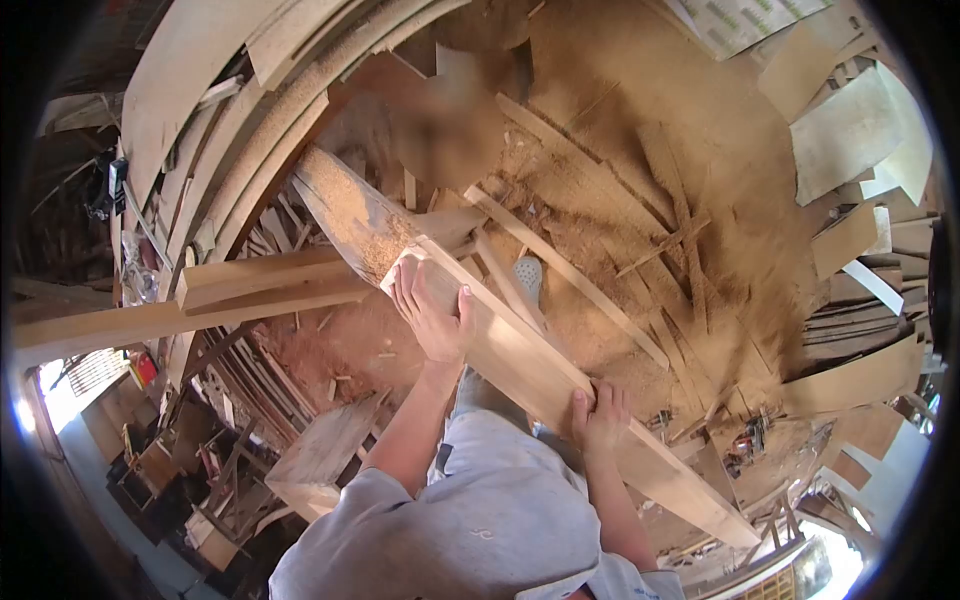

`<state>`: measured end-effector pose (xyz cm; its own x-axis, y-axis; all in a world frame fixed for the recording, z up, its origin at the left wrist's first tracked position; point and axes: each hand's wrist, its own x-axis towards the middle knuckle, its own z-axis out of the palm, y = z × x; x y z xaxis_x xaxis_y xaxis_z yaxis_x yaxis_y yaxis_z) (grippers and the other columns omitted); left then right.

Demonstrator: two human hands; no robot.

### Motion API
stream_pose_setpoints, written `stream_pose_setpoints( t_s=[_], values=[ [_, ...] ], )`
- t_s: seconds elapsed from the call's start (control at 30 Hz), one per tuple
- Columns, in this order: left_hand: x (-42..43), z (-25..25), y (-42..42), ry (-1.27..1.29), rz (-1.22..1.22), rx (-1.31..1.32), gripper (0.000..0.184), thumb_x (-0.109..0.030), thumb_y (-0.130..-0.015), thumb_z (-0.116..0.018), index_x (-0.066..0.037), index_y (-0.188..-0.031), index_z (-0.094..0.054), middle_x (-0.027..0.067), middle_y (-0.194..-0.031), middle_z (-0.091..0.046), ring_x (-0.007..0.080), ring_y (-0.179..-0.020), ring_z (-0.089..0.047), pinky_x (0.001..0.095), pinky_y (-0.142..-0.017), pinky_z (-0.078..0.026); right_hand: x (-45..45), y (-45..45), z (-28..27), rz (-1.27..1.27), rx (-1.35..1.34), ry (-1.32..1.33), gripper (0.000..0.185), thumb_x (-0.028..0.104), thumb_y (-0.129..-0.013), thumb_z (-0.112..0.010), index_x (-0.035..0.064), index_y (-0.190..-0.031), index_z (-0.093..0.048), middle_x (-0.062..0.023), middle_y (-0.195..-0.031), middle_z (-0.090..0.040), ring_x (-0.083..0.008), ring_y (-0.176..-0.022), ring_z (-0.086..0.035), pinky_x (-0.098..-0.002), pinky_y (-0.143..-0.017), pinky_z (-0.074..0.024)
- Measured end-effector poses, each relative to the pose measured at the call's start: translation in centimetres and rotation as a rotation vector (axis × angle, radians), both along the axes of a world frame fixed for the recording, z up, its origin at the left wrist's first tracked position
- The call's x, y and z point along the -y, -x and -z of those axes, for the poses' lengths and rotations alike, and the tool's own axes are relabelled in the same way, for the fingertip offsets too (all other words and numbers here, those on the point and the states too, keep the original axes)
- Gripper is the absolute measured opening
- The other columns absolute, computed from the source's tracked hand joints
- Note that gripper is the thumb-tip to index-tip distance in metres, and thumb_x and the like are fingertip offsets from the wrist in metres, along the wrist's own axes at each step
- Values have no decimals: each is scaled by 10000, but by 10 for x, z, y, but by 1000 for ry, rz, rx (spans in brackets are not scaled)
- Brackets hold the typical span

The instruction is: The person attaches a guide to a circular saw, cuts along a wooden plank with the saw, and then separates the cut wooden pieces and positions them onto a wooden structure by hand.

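Observation:
A long, pale wooden plank (520,345) runs slantwise across my front, from upper left to lower right. My left hand (435,310) lies flat on its face near the far end, fingers stretched out and thumb apart along the edge. Farther down the plank, my right hand (600,415) grips it with fingers curled over one edge. The plank's far end lies at a narrow surface (355,215) heaped with sawdust.
Thick wooden beams (270,280) jut in from the left, below stacked curved boards (215,150). Loose strips (570,275) litter the sawdust-covered floor. A wooden block or bench (325,450) stands at lower left. Sheets and offcuts (850,140) pile up at right.

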<state>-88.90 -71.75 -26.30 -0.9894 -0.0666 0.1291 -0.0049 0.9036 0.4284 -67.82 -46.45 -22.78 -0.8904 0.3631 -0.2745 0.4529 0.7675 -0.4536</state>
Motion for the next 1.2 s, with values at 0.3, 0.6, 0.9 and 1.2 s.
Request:
stream_pose_setpoints(
  t_s=[0.3, 0.6, 0.9, 1.2],
  values=[
    [12, 13, -7, -32, 55, -39, 433, -252, -909, -750, -43, -1266, -623, 208, -1395, -582, 407, -1333, -508, 637, -1239, -299, 1, 13, 2, -29, 65, -48, 495, 522, -979, -670, 56, -1129, -739, -166, -1066, -722, -404, -981, -659, -521, -883, -505],
    [10, 12, -8, -6, 57, -52, 315, -185, -888, -764, -106, -1175, -659, 118, -1189, -627, 359, -1177, -553, 605, -1162, -379, 2, 7, 4, -17, 55, -77, 517, 555, -987, -652, 66, -1124, -747, -152, -1020, -715, -386, -949, -661, -517, -857, -499],
    [8, 2, -4, 25, 54, 23, 678, -281, -915, -711, -46, -1536, -573, 198, -1486, -558, 400, -1411, -490, 629, -1271, -273, 4, 3, 4, -38, -6, -83, 443, 484, -990, -679, 61, -1101, -747, -154, -1011, -724, -395, -947, -661, -522, -856, -512],
    [4, -2, 0, 104, 27, 155, 931, -478, -973, -638, 1, -1705, -321, 288, -1769, -282, 460, -1667, -204, 645, -1348, -90, 6, -7, -6, -5, 70, -7, 469, 449, -991, -691, 46, -1231, -716, -205, -1185, -712, -424, -1127, -641, -544, -974, -507]
  ],
)
